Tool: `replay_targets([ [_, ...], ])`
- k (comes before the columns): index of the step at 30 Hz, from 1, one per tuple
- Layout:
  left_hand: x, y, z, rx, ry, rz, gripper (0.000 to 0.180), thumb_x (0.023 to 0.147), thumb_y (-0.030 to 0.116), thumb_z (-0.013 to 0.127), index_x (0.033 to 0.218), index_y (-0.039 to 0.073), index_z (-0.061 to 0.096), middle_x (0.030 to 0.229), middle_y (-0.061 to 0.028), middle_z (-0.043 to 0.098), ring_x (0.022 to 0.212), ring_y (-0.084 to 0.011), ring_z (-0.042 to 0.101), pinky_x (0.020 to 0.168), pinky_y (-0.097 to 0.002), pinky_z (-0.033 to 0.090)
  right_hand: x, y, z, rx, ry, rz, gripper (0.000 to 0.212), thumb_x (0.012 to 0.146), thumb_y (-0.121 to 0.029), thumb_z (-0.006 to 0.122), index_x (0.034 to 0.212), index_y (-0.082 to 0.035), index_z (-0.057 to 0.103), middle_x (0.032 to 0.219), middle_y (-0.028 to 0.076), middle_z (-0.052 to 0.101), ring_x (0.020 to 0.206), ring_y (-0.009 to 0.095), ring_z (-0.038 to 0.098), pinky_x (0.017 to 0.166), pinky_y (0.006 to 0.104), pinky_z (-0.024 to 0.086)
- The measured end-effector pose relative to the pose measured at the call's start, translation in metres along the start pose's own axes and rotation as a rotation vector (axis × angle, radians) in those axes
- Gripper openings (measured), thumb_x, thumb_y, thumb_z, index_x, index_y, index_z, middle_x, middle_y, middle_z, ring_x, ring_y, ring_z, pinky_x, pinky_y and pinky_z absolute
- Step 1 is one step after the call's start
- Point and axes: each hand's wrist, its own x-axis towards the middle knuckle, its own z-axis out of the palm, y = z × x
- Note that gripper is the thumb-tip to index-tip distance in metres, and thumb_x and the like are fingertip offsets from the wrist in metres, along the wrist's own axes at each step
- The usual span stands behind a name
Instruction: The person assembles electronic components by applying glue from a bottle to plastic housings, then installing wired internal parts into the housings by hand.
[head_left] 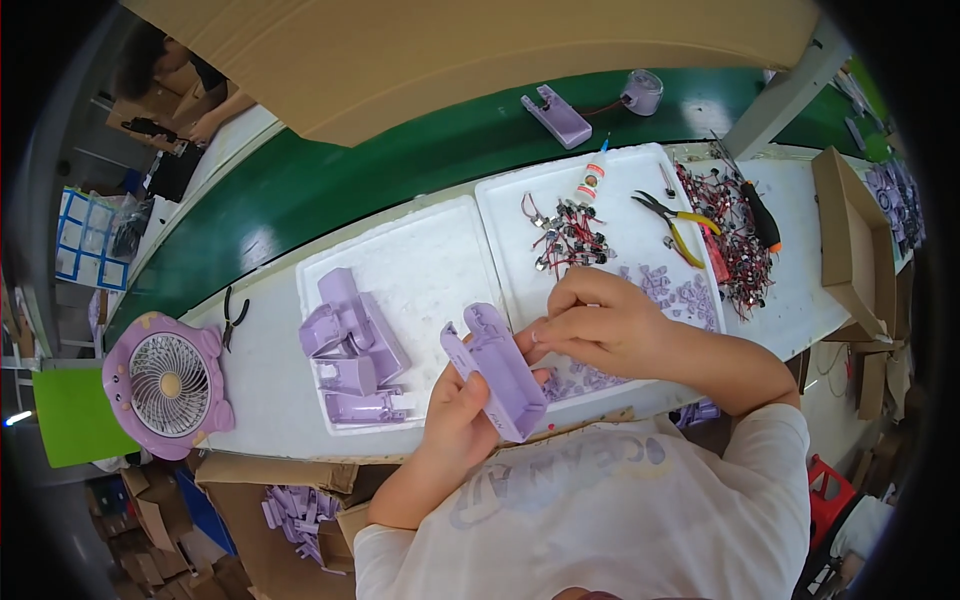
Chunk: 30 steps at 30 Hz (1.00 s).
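My left hand (458, 418) is wrapped round a long, hollow light purple plastic housing (508, 388), its open side facing up and tilted. Close to the housing's right edge, the fingers of my right hand (610, 322) are pinched together; whatever they hold is too small or hidden to name. Below that hand, small purple plastic pieces (655, 285) lie scattered on the right white foam tray (480, 195). On the left foam tray (430, 240) rest several purple housings (345, 310).
Red-and-black wired parts (570, 238), a glue bottle (591, 178) and yellow-handled pliers (680, 225) lie on the right tray. Beyond its edge are more wired parts (740, 240) and a screwdriver (762, 220). A purple fan (170, 385) stands left. One person (180, 75) works beyond the green belt (220, 235).
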Motion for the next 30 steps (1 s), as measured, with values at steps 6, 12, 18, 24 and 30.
replay_targets([
  [6,-0.001,0.001,0.002,0.085,0.010,-0.029,0.066,0.081,0.038,0.062,0.128,-0.001,0.036,0.132,-0.0180,0.039,0.121,-0.0315,0.040,0.093,-0.0410,0.043,0.000,-0.007,0.002,-0.049,0.032,-0.022,0.018,0.068,0.004,0.066,0.082,-0.004,0.058,0.082,0.008,0.054,0.071,0.020,0.054,0.056,0.0278,0.043],
  [12,-0.004,-0.002,-0.004,-0.106,-0.020,-0.150,0.070,0.082,0.040,0.060,0.129,-0.004,0.034,0.131,-0.0166,0.040,0.121,-0.0280,0.041,0.094,-0.0385,0.042,-0.005,-0.008,0.003,0.327,0.031,0.148,0.017,0.069,0.005,0.063,0.083,-0.003,0.058,0.087,0.010,0.058,0.075,0.020,0.056,0.061,0.0272,0.045],
  [18,-0.003,-0.002,-0.003,-0.166,-0.006,-0.136,0.071,0.081,0.043,0.059,0.129,-0.003,0.034,0.133,-0.0182,0.038,0.126,-0.0309,0.034,0.096,-0.0382,0.041,-0.001,-0.012,-0.005,0.162,0.029,0.057,0.023,0.070,0.006,0.064,0.091,-0.004,0.062,0.088,0.008,0.059,0.074,0.020,0.057,0.061,0.0271,0.046],
  [24,0.000,-0.001,0.003,-0.007,-0.043,-0.096,0.065,0.081,0.040,0.061,0.129,0.002,0.037,0.139,-0.0199,0.029,0.131,-0.0337,0.024,0.094,-0.0381,0.044,-0.008,-0.016,-0.012,-0.177,-0.046,0.030,0.021,0.071,0.004,0.065,0.090,-0.003,0.062,0.085,0.008,0.059,0.070,0.021,0.060,0.056,0.0290,0.048],
  [30,-0.003,-0.008,0.011,0.155,-0.032,0.033,0.070,0.076,0.028,0.070,0.130,0.005,0.031,0.138,-0.0198,0.031,0.129,-0.0326,0.028,0.095,-0.0399,0.041,-0.009,-0.020,-0.009,-0.193,0.012,0.122,0.018,0.071,0.003,0.065,0.088,-0.002,0.062,0.080,0.009,0.060,0.067,0.021,0.060,0.055,0.0293,0.049],
])
